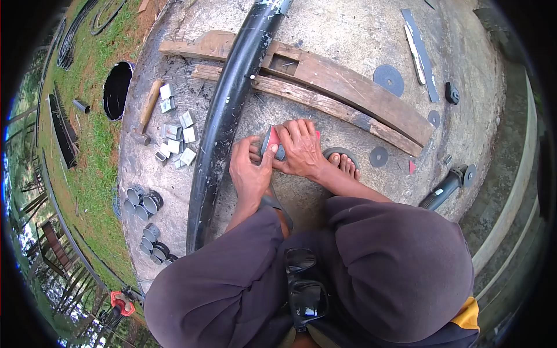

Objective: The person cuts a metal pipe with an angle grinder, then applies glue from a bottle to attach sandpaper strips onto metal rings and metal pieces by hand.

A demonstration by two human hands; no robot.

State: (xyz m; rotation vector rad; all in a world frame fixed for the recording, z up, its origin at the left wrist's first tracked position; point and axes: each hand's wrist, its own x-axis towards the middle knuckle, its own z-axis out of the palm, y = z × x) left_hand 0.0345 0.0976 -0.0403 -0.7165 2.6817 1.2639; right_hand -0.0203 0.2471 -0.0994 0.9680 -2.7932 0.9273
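Between my knees, both hands meet at a short grey pipe piece (280,153), partly hidden by my fingers. My left hand (250,168) is closed on its left side, thumb along the near edge. A piece of red sheet (274,138), which looks like sandpaper, lies against the pipe piece under my right hand (300,149). The right fingers curl over that sheet, and a bit of red shows beyond them. Just left of my hands, a long black pipe (232,93) runs across wooden boards (348,81).
Metal blocks (173,132) and a hammer (149,110) lie left of the long pipe. Several short grey pipe pieces (142,200) stand nearer me. At right are grinding discs (388,80), a long blade-like strip (419,52) and an angle grinder (445,188). Sunglasses (307,298) hang at my chest.
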